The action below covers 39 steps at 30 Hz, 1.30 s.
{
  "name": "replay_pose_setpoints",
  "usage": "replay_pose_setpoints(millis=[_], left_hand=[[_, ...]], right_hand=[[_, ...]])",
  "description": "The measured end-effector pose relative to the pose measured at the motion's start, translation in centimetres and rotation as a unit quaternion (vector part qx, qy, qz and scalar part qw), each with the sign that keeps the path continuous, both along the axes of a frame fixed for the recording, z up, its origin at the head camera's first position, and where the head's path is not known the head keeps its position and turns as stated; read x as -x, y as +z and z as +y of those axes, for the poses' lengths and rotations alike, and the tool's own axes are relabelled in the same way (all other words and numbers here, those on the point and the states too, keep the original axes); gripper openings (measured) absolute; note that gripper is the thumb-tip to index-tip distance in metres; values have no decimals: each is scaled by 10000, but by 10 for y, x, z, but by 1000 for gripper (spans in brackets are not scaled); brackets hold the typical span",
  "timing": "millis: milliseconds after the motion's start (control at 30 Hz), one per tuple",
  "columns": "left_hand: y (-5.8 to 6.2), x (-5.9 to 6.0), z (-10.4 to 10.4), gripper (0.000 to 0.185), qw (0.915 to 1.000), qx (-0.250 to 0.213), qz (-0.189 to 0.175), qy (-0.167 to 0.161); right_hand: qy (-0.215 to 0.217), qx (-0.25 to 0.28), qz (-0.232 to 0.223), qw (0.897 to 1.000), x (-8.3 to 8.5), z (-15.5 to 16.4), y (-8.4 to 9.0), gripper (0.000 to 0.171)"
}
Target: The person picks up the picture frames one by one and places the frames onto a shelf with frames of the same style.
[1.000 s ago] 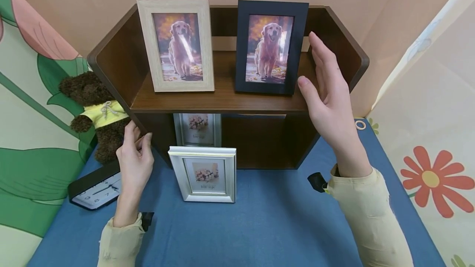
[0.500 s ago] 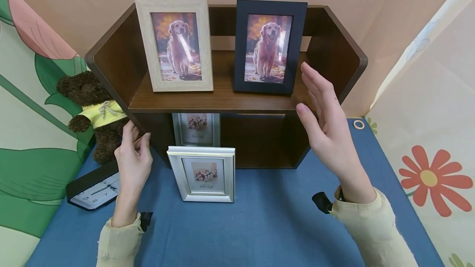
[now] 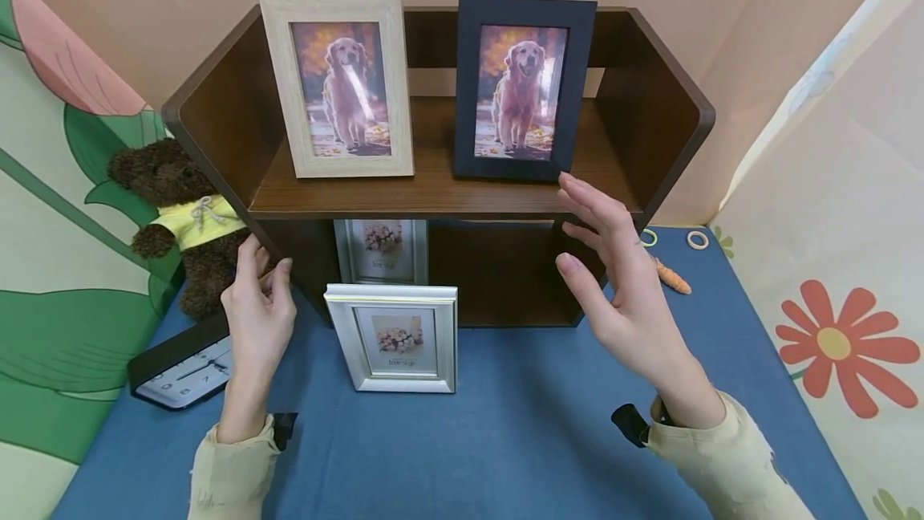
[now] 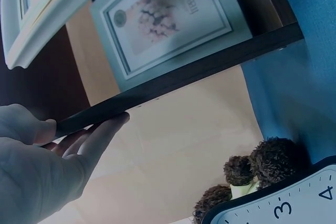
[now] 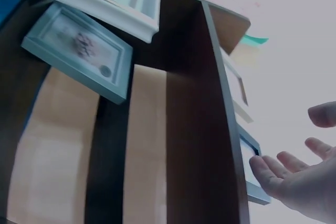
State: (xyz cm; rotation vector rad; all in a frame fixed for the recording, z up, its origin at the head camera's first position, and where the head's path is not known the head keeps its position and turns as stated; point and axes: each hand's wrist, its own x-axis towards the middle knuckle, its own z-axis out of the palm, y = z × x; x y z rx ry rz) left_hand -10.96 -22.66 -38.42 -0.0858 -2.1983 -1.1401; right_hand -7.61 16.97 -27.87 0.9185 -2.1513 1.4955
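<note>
A dark brown wooden shelf [image 3: 671, 115] stands on a blue table. On its upper board stand a light wood frame [image 3: 337, 87] and a black frame [image 3: 522, 89], both with a dog photo. My right hand [image 3: 613, 279] hangs in the air in front of the shelf's right side, fingers spread, holding nothing. My left hand [image 3: 258, 299] rests its fingertips [image 4: 107, 127] on the shelf's lower left edge. A silver frame [image 3: 393, 337] leans at the shelf's foot; a second silver frame [image 3: 380, 250] stands inside the lower compartment.
A brown teddy bear [image 3: 184, 219] in a yellow top sits left of the shelf. A black-rimmed clock [image 3: 180, 371] lies flat by my left wrist. Two small rings [image 3: 698, 240] and an orange piece [image 3: 671, 278] lie right of the shelf. Flowered cloth walls close in both sides.
My right hand has dropped from beside the black frame to below the upper board and drawn left toward me. The left hand has stayed on the shelf edge.
</note>
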Motion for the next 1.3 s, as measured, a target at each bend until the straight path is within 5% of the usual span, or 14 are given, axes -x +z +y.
replay_pose_setpoints(millis=[333, 900, 1300], left_hand=[[0, -1, -1, 46, 9999, 73, -78, 94], [1, 0, 1, 46, 9999, 95, -50, 97], [1, 0, 1, 46, 9997, 131, -100, 154]], right_hand=[[419, -268, -88, 9987, -7, -9, -33, 66], [580, -694, -629, 9939, -10, -18, -89, 82], [826, -536, -1039, 9897, -11, -31, -122, 80]])
